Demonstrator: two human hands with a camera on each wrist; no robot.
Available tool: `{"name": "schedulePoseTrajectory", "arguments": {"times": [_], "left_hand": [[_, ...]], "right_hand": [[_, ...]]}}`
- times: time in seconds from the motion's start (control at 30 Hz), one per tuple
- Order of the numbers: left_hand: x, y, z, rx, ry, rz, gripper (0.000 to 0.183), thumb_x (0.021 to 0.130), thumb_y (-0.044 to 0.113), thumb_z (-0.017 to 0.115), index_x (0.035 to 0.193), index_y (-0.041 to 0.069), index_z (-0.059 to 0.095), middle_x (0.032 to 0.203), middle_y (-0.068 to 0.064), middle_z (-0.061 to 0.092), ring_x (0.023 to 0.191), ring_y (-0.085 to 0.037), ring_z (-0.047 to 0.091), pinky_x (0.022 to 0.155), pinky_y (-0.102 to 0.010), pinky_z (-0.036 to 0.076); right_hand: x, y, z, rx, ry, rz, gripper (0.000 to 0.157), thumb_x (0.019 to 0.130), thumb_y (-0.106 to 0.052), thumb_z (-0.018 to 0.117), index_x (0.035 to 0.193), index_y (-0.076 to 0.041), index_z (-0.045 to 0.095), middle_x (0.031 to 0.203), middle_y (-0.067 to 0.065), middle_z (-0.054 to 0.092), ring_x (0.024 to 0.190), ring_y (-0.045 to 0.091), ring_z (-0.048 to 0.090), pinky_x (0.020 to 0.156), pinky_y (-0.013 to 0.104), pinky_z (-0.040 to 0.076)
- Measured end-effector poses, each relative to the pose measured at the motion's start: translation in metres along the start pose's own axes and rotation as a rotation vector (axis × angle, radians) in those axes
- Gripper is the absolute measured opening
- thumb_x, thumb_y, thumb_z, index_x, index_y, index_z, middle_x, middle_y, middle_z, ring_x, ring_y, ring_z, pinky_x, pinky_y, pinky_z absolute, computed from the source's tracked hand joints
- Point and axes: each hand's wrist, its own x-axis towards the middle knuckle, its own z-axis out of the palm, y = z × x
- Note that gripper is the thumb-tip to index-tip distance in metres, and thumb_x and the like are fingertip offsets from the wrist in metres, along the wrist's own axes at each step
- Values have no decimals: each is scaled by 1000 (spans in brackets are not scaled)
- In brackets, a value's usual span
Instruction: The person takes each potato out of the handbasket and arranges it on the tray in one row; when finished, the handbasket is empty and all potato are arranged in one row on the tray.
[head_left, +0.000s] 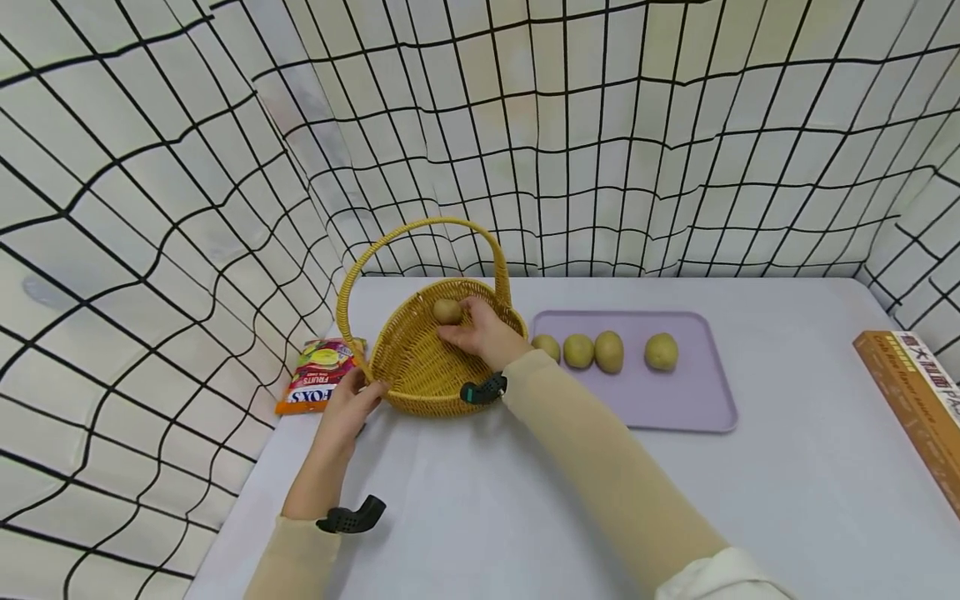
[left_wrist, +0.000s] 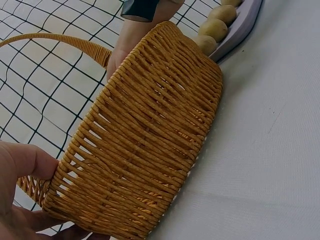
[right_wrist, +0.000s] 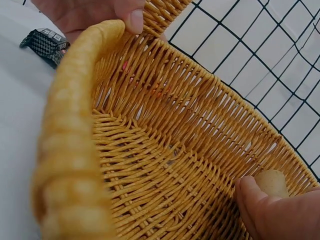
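Observation:
A yellow wicker basket with a tall hoop handle stands at the left of the table. My left hand grips its left rim near the handle's foot, with the thumb over the edge in the left wrist view. Inside the basket, toward its back wall, my right hand holds a brown potato between thumb and fingers. In the right wrist view the potato is partly hidden behind that hand. The basket's woven floor shows bare below it.
Right of the basket lies a lilac tray bearing several potatoes. A red candy bag sits behind my left hand. At the far right is a long brown box. Black netting encloses the table's back and sides.

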Motion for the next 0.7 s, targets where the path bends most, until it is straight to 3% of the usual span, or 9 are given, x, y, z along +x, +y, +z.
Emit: {"name": "schedulePoseTrajectory", "arguments": {"times": [0.1, 0.5, 0.7], "left_hand": [[0, 0, -1, 3, 0, 4, 70, 104, 16, 55, 163, 3, 20, 165, -19, 29, 138, -26, 40, 124, -45, 37], [-1, -1, 0, -13, 10, 10, 71, 103, 15, 55, 163, 2, 20, 164, -20, 30, 137, -26, 41, 124, -46, 35], [-1, -2, -1, 27, 24, 9, 70, 103, 18, 56, 162, 1, 22, 161, -20, 34, 134, -26, 43, 123, -47, 37]], "right_hand": [[0, 2, 3, 3, -1, -22, 68, 109, -16, 43, 167, -13, 8, 166, 33, 15, 156, 43, 21, 129, 45, 24], [7, 11, 8, 89, 20, -53, 72, 107, -16, 50, 165, -7, 8, 165, 28, 22, 154, 42, 27, 125, 48, 33], [6, 10, 8, 15, 52, -32, 69, 106, -15, 52, 163, -4, 14, 160, 29, 29, 152, 40, 33, 125, 45, 34]]}}
